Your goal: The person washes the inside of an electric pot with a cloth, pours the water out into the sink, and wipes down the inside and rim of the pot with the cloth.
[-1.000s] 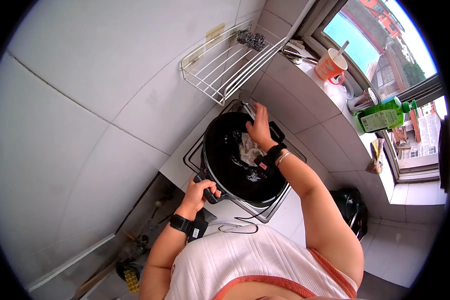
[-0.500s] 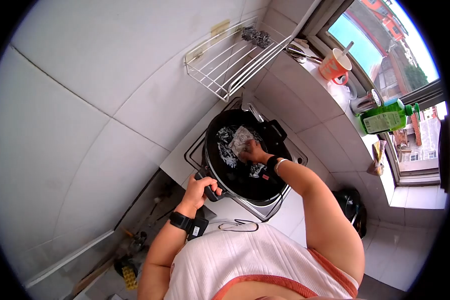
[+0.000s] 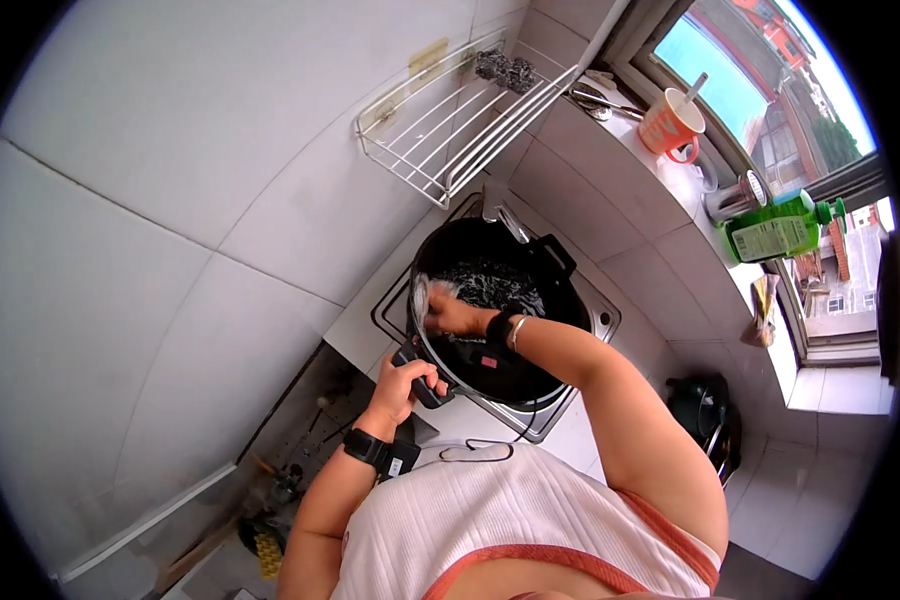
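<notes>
A large black pan (image 3: 515, 376) sits on the stove top, with wet, shiny streaks across its bottom and a small reddish patch inside. Its near side handle (image 3: 436, 396) is wrapped by the fingers of my left hand (image 3: 406, 380). Inside the pan, my right hand (image 3: 454, 314) presses a pale cloth (image 3: 422, 294) against the left inner wall. The fingers of that hand are somewhat blurred, and part of the cloth lies hidden under them. A second handle (image 3: 555, 257) of the pan sticks out at the far right.
A white wire rack (image 3: 440, 150) hangs on the tiled wall, with steel wool (image 3: 507, 70) on it. Along the window ledge stand an orange mug (image 3: 672, 125), a metal can (image 3: 735, 197) and a green bottle (image 3: 773, 236). Dark cookware (image 3: 698, 405) stands at right.
My right hand has moved left with the cloth, from the middle of the pan to its left inner wall. My left hand keeps its hold on the handle.
</notes>
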Motion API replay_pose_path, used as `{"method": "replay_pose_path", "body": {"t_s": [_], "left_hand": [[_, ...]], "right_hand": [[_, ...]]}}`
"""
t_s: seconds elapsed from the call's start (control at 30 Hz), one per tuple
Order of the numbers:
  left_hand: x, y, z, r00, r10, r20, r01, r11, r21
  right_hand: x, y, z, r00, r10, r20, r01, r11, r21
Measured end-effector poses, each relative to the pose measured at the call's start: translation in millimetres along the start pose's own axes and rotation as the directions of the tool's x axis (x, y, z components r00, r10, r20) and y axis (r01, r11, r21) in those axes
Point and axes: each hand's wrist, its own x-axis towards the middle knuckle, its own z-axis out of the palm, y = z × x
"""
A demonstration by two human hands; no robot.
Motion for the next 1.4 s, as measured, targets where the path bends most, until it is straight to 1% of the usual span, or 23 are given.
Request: {"method": "replay_pose_path", "body": {"t_s": [0.07,0.13,0.17,0.2,0.27,0.3,0.37,0.43,0.53,0.6,0.73,0.77,0.8,0.83,0.87,0.93,1.0,1.13,1.2,1.27,1.33,1.37,1.4], "left_hand": [[2,-2,-2,1.000,0.004,0.001,-0.004,1.000,-0.006],[2,-1,-1,1.000,0.000,0.018,0.001,1.000,-0.019],[2,-1,-1,1.000,0.002,0.026,-0.001,0.999,-0.038],[2,-2,-2,1.000,-0.003,0.027,0.004,0.999,-0.036],[4,-3,-3,1.000,0.023,0.016,-0.021,0.997,-0.070],[4,-2,-2,1.000,0.022,0.016,-0.021,0.997,-0.070],[2,0,1,1.000,0.021,-0.002,-0.021,0.999,-0.049],[3,1,1,1.000,0.021,0.000,-0.021,0.998,-0.052],[2,1,0,1.000,0.016,0.002,-0.016,0.998,-0.055],[3,1,-2,1.000,0.014,-0.002,-0.014,0.998,-0.056],[4,-1,-5,1.000,0.014,0.012,-0.013,0.999,-0.049],[5,-1,-5,1.000,0.013,0.015,-0.013,0.999,-0.043],[4,-1,-4,1.000,0.014,0.013,-0.013,0.999,-0.043],[4,1,-3,1.000,0.010,0.011,-0.009,0.999,-0.038],[3,2,-2,1.000,0.006,0.009,-0.006,0.999,-0.032],[2,3,-1,1.000,0.017,0.012,-0.016,1.000,-0.020],[1,4,0,1.000,0.022,0.017,-0.022,1.000,-0.002],[1,5,1,1.000,0.015,0.010,-0.015,1.000,0.015],[1,5,1,1.000,0.015,0.010,-0.015,1.000,0.009],[0,6,1,1.000,0.011,0.010,-0.011,1.000,0.018],[1,6,0,1.000,0.009,0.014,-0.009,1.000,0.026],[1,5,0,1.000,0.005,0.019,-0.006,0.999,0.034],[2,3,-2,1.000,0.002,0.023,-0.003,0.999,0.035]], "right_hand": [[-22,-18,4,0.973,-0.066,0.221,0.027,0.985,0.172],[-50,-71,-19,0.930,-0.058,0.364,-0.091,0.921,0.379],[-61,-70,-20,0.863,0.024,0.505,-0.247,0.892,0.380],[-70,-59,-17,0.806,-0.035,0.591,-0.149,0.954,0.260],[-99,-71,-30,0.813,0.141,0.565,0.046,0.951,-0.305],[-107,-79,-40,0.813,0.141,0.566,0.046,0.951,-0.304],[-120,-89,-56,0.791,0.051,0.609,0.326,0.807,-0.492],[-131,-31,-39,0.741,-0.042,0.671,0.357,0.870,-0.340],[-141,-10,-44,0.714,-0.096,0.693,0.298,0.938,-0.177],[-142,1,-54,0.732,0.424,0.534,-0.166,0.870,-0.464],[-129,99,-46,0.689,0.490,0.533,0.033,0.714,-0.700],[-125,134,-32,0.858,0.418,0.298,-0.080,0.681,-0.727],[-122,152,-26,0.947,0.319,0.031,-0.200,0.663,-0.722],[-113,150,-25,0.948,0.317,0.032,-0.198,0.664,-0.721],[-97,147,-19,0.909,0.354,-0.217,-0.405,0.637,-0.656],[-62,113,-21,0.808,0.382,-0.448,-0.585,0.608,-0.537],[-34,20,-58,0.580,0.727,-0.369,-0.813,0.547,-0.199],[-1,48,-35,0.502,0.687,-0.525,-0.775,0.627,0.078],[13,41,-30,0.364,0.645,-0.673,-0.493,0.746,0.448],[21,31,-37,0.394,0.651,-0.649,-0.429,0.755,0.496],[27,26,-37,0.412,0.484,-0.772,-0.255,0.875,0.412],[28,32,-36,0.506,0.483,-0.714,-0.197,0.871,0.450],[28,29,-35,0.502,0.485,-0.716,-0.199,0.870,0.450]]}}
